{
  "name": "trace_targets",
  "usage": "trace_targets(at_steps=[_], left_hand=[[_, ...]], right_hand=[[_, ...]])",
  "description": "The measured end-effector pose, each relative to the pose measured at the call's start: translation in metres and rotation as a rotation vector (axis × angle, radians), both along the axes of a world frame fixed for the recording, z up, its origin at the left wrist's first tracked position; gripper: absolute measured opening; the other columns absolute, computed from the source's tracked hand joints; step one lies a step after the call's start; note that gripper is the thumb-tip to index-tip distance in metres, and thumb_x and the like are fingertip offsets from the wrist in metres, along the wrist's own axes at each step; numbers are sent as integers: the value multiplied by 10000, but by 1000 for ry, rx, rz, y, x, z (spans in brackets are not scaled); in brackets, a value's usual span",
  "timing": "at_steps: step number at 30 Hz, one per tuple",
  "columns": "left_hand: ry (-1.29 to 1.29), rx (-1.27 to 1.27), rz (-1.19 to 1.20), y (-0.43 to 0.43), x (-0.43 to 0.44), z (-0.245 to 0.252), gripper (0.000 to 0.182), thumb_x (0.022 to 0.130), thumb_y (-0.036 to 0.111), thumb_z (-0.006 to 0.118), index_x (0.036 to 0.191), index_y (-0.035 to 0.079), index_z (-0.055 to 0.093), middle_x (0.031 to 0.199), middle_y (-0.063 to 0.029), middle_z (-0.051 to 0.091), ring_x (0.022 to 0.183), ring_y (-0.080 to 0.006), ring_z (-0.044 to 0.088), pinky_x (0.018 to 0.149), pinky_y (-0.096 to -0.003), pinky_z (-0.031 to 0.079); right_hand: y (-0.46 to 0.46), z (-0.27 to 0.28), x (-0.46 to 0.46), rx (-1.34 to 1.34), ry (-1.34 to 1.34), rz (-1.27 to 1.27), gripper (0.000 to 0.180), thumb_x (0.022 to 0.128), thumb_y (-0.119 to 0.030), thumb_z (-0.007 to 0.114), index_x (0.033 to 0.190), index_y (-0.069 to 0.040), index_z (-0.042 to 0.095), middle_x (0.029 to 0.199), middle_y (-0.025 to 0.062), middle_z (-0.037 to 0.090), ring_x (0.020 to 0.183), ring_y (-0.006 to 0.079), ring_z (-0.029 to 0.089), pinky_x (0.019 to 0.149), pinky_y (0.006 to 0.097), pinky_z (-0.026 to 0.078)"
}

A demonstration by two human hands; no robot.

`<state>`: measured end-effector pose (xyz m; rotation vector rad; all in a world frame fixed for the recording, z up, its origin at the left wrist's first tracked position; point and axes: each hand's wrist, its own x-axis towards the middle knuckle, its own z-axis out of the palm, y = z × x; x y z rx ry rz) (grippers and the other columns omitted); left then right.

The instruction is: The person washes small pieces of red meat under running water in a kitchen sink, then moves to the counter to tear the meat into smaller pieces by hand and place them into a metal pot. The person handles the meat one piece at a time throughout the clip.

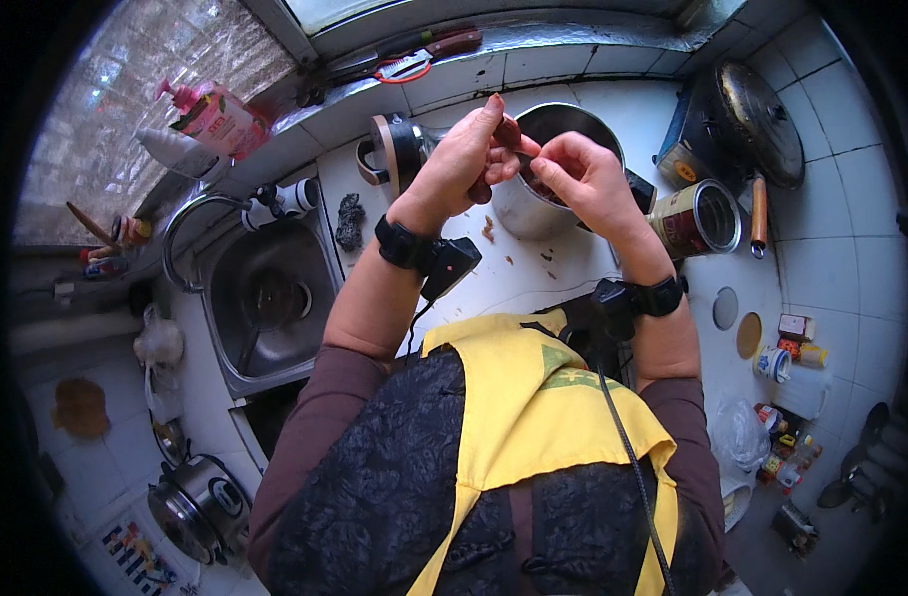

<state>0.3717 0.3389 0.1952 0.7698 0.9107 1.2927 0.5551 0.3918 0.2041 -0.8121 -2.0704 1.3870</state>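
Note:
My left hand [475, 153] is closed around a dark red-brown piece of food [508, 133], whose ends stick out between the fingers. The fingertips of my right hand [582, 173] pinch at the near edge of that piece, close beside the left fingers. Both hands are over the left rim of a metal pot [532, 212] on the white counter. Reddish-brown matter lies inside the pot, partly hidden by my hands. Small brown scraps [487, 229] lie on the counter in front of the pot.
A sink [223, 328] with a curved faucet is at the left, a dark scouring pad [350, 222] beside it. A glass kettle [391, 155] stands left of the pot. An open tin can [692, 220] and a lidded pan [759, 123] are at the right. Knives and scissors [403, 68] lie on the ledge.

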Motion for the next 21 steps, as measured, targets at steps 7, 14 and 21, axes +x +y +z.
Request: trace_targets(at_steps=[7, 14, 21], left_hand=[[0, 66, -93, 9, 27, 2, 430, 950, 474, 455, 1011, 49, 432, 711, -6, 527, 495, -24, 480, 419, -138, 378], [58, 43, -150, 16, 48, -1, 372, 951, 426, 495, 1010, 65, 428, 742, -9, 533, 495, -35, 473, 404, -146, 358], [176, 255, -16, 21, 48, -5, 234, 871, 180, 613, 1046, 72, 501, 676, 42, 523, 518, -11, 461, 407, -154, 330]], right_hand=[[4, 15, 2, 197, 133, -101, 244, 771, -111, 666, 982, -4, 607, 816, 43, 617, 671, 91, 569, 631, 225, 488], [9, 19, 15, 358, 42, -143, 258, 731, -150, 666, 920, 13, 601, 766, 110, 624, 677, 185, 629, 629, 281, 511], [25, 3, 27, 63, 139, -169, 172, 747, -99, 645, 881, 2, 607, 769, 37, 617, 673, 80, 572, 622, 228, 486]])
